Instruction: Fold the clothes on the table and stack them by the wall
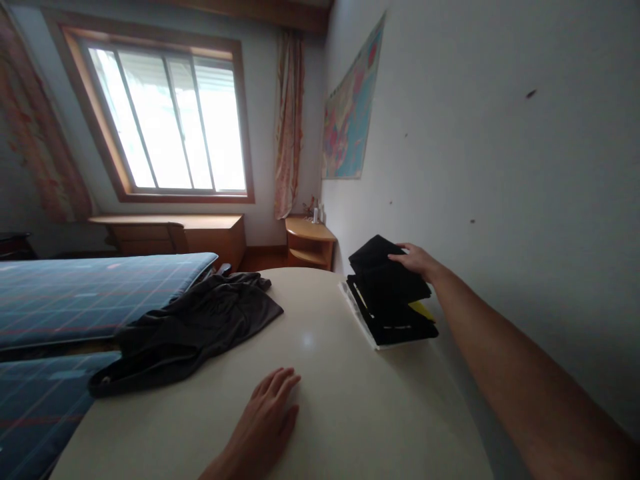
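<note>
My right hand reaches to the wall side of the table and grips the edge of a black folded cloth, thumb and fingers closed on it. The cloth is partly raised and tilted over a black folded piece with small white marks. Under that, a thin white layer shows along the left and front edges. Something yellow peeks out at the right of the stack. My left hand lies palm down on the pale table, fingers stretched out, holding nothing.
A dark garment is spread over the table's left edge. Blue checked mattresses lie to the left. A white wall runs close along the right. Beyond the table stand a corner shelf and a wooden desk below the window.
</note>
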Demonstrator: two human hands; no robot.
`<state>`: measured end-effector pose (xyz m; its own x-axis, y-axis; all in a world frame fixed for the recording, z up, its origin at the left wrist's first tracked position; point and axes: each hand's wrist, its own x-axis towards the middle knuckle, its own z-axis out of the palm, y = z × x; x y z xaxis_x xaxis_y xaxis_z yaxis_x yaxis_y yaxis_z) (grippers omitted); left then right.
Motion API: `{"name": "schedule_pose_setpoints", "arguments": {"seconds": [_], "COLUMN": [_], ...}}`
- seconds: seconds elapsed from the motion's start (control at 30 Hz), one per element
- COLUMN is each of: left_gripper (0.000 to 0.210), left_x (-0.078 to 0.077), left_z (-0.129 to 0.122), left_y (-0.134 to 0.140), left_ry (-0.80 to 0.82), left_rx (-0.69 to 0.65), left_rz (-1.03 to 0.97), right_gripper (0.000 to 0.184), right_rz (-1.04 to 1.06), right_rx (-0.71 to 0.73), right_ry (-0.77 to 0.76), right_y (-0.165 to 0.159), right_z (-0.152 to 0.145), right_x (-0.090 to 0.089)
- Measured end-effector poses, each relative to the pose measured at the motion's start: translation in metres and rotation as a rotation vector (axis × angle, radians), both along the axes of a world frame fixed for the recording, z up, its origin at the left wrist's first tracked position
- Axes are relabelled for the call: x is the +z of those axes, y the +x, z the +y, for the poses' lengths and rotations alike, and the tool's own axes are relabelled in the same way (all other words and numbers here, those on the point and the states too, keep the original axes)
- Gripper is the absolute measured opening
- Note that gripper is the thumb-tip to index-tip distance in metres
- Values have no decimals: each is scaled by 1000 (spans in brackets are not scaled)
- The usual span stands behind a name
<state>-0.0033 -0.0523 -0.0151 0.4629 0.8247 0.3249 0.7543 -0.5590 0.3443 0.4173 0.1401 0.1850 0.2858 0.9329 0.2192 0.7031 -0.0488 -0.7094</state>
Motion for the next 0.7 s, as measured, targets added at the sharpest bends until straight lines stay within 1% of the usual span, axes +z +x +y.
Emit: {"name": "schedule_pose_setpoints", "arguments": {"seconds": [0.07, 0.17, 0.23, 0.3, 0.47, 0.6, 0.7], "left_gripper": [46, 46, 46, 47, 47, 47, 49], "left_x": [-1, -3, -5, -7, -7, -5, -3], "left_z": [0, 1, 1, 2, 2, 1, 0], "left_y": [0, 0, -1, -2, -3, -2, -2], "left_ry": [0, 13, 25, 35, 41, 26, 22], "left_rx": [3, 2, -2, -6, -13, -5, 5], "left_rz": [6, 8, 8, 12, 21, 31, 64], "right_gripper": [52, 35, 30, 35, 47, 60, 65], "right_rz": [-58, -127, -173, -214, -335, -474, -562], "right_rx": [-46, -69, -71, -72, -100, -156, -107], "right_ry": [-43, -117, -134, -124, -134, -93, -147], "right_y": [15, 28, 33, 36, 36, 16, -6], "right_z": [3, 0, -1, -1, 2, 0, -2], "right_x": [-18, -44, -56, -61, -64, -71, -80]}}
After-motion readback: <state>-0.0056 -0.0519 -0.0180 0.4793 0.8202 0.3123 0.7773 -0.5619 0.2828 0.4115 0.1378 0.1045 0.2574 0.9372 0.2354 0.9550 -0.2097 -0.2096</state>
